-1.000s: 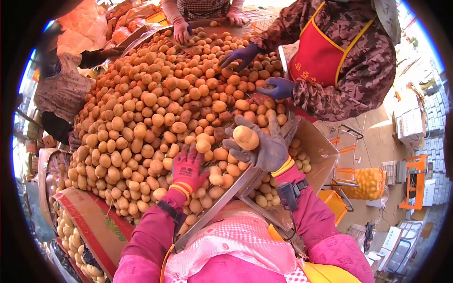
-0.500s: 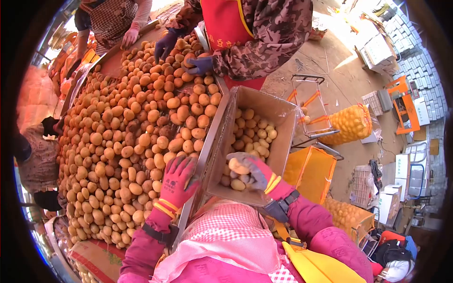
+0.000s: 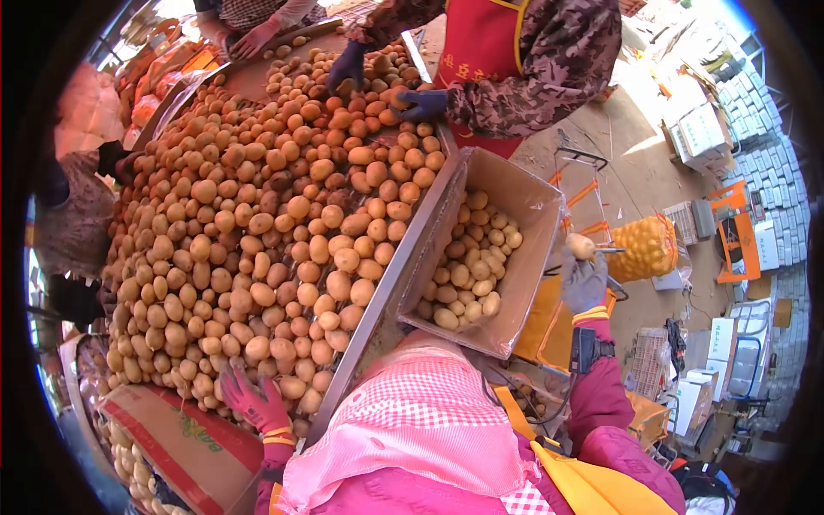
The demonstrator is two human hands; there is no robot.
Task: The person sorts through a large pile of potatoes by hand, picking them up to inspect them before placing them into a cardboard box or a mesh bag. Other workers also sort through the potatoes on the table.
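Observation:
My right hand, in a grey-palmed pink glove, is raised to the right of the cardboard box and closed on a potato. Below it is a yellow mesh bag. The plastic-lined cardboard box has several potatoes in its bottom. My left hand, in a pink glove, lies with spread fingers at the near edge of the potato heap, touching the potatoes there and holding none that I can see.
A metal rim borders the sorting table. Across it, a person's gloved hands work among the potatoes; other people stand at the far and left sides. A printed carton lies at lower left. A full net sack and crates stand at right.
My right hand has lifted a potato out of the box and swung right, past its wall. My left hand has moved down and left along the heap. The view has shifted.

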